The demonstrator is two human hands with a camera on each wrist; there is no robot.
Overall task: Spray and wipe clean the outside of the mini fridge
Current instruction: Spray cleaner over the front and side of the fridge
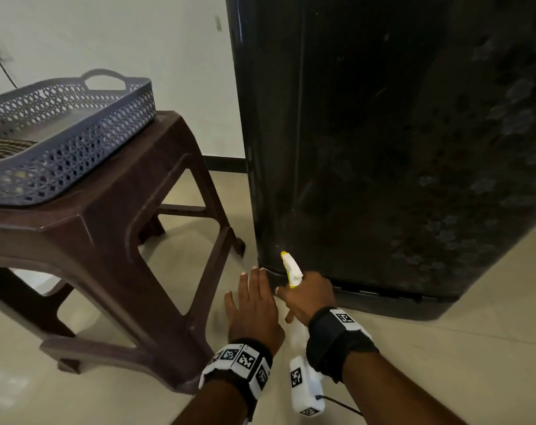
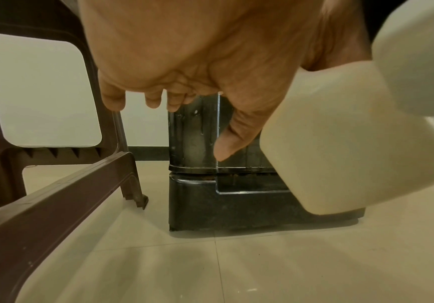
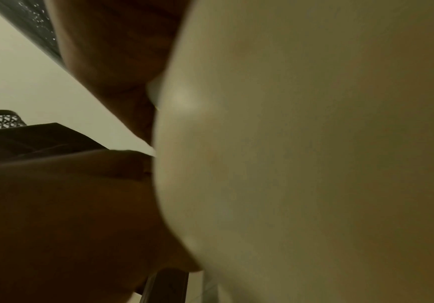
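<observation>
The dark mini fridge (image 1: 383, 133) stands on the tiled floor at the right, its lower left corner (image 2: 198, 194) close to both hands. My right hand (image 1: 309, 294) grips a white spray bottle (image 1: 292, 269) with a yellow nozzle, which points at the fridge's bottom corner. The bottle's pale body (image 2: 340, 143) fills the right of the left wrist view and most of the right wrist view (image 3: 314, 164). My left hand (image 1: 253, 297) hovers just left of the bottle with fingers straight and spread, holding nothing. Droplets show on the fridge side (image 3: 37, 20).
A brown plastic stool (image 1: 113, 228) stands left of the fridge, with its leg (image 2: 133, 184) near my left hand. On it sits a grey lattice basket (image 1: 64, 130) holding a striped cloth (image 1: 6, 147). A cable (image 1: 3, 69) hangs on the pale wall.
</observation>
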